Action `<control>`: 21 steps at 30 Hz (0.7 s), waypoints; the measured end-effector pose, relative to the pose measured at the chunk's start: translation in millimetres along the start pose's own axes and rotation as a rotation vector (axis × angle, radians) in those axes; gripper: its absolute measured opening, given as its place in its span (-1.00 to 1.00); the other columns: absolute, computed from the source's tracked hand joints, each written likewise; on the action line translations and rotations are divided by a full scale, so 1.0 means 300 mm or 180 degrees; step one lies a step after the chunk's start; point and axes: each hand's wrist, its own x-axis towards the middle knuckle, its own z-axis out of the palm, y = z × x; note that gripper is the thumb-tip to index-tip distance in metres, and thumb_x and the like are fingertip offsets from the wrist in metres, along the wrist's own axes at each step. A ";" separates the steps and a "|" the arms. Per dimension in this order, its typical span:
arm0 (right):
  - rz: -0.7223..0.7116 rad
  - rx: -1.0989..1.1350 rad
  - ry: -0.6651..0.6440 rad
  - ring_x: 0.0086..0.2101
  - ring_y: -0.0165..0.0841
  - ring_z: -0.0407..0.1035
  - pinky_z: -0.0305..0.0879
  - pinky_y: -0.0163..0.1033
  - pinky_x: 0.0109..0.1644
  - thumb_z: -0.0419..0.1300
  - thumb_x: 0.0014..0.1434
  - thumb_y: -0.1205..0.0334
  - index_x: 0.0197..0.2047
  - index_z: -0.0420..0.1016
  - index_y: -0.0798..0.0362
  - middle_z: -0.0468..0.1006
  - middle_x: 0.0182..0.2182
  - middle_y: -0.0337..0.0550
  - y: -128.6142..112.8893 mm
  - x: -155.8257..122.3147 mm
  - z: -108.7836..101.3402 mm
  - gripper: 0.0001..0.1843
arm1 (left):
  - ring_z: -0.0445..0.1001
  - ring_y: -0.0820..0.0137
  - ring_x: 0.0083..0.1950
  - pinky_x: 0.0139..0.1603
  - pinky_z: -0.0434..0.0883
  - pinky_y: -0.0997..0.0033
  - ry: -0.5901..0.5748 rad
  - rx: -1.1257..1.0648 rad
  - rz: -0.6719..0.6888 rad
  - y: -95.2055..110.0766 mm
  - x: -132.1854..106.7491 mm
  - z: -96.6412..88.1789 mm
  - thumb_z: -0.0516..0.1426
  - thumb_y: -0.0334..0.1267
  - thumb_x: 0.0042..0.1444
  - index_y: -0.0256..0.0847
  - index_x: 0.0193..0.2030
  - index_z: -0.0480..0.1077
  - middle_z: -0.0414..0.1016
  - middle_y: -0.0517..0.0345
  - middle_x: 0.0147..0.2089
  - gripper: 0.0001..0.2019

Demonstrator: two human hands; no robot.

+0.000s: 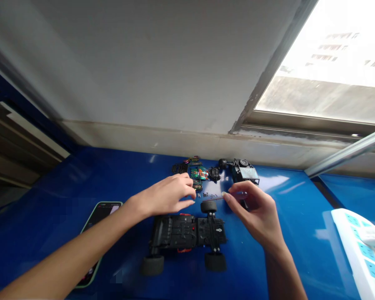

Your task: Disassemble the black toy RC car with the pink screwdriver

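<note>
A black toy car chassis (184, 231) lies on the blue table (81, 183), with black wheels at its corners (152, 265). My left hand (165, 196) hovers just beyond it, fingertips pinched together beside several tiny screws (206, 194); whether they hold anything is hidden. My right hand (253, 210) is closed on a thin screwdriver (242, 199), fingertips near the chassis's far wheel (208, 206). Behind the screws lie a colourful car body shell (199, 172) and a dark toy vehicle part (245, 171).
A phone in a pale green case (100, 216) lies under my left forearm. A white power strip (362, 246) sits at the right edge. A grey wall (175, 62) and a window ledge (300, 125) close off the back of the table.
</note>
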 end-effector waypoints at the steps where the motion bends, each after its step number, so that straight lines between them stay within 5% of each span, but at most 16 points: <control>1: 0.0021 0.0059 -0.0039 -0.46 -0.41 0.44 0.38 -0.31 -0.40 0.38 0.25 0.07 -0.25 0.53 0.01 0.58 -0.39 -0.22 -0.011 -0.007 0.004 -0.79 | 0.48 0.26 0.03 0.04 0.41 0.31 0.0076 -0.0123 -0.0103 0.016 -0.033 -0.001 0.24 -0.27 0.34 -0.16 -0.16 0.63 0.62 0.11 -0.17 -0.89; 6: -0.0053 -0.0009 -0.0118 -0.46 -0.41 0.41 0.36 -0.28 -0.38 0.40 0.25 0.09 -0.24 0.61 0.03 0.59 -0.42 -0.22 -0.064 -0.034 0.041 -0.81 | 0.36 0.10 0.34 0.31 0.35 0.11 0.0279 -0.0304 -0.0589 0.109 -0.171 0.052 0.25 -0.10 0.33 -0.09 -0.09 0.61 0.66 0.11 -0.11 -0.83; 11: -0.0547 -0.0399 -0.0122 -0.47 -0.44 0.35 0.32 -0.29 -0.37 0.35 0.30 0.14 -0.28 0.61 0.03 0.54 -0.43 -0.25 -0.115 -0.043 0.093 -0.85 | 0.11 -0.09 0.53 0.44 0.25 -0.10 0.0275 -0.0289 -0.0921 0.182 -0.206 0.111 0.42 0.10 0.05 -0.12 -0.03 0.55 0.63 0.02 0.04 -0.54; 18: -0.0555 -0.0537 0.0046 -0.42 -0.43 0.48 0.41 -0.30 -0.28 0.36 0.30 0.17 -0.20 0.61 -0.02 0.63 -0.38 -0.27 -0.135 -0.074 0.136 -0.91 | 0.32 -0.02 0.42 0.52 0.14 -0.11 0.0217 -0.0319 -0.0787 0.162 -0.232 0.123 0.49 -0.01 -0.08 -0.15 -0.06 0.58 0.65 0.00 0.02 -0.52; 21: -0.0538 -0.0360 0.0265 -0.40 -0.40 0.53 0.47 -0.27 -0.21 0.41 0.25 0.18 0.00 0.57 -0.05 0.63 -0.39 -0.32 -0.125 -0.106 0.167 -0.74 | 0.30 0.01 0.43 0.57 0.06 -0.09 0.0231 -0.0417 -0.0753 0.157 -0.278 0.117 0.50 -0.04 -0.11 -0.10 -0.02 0.60 0.67 0.07 -0.02 -0.51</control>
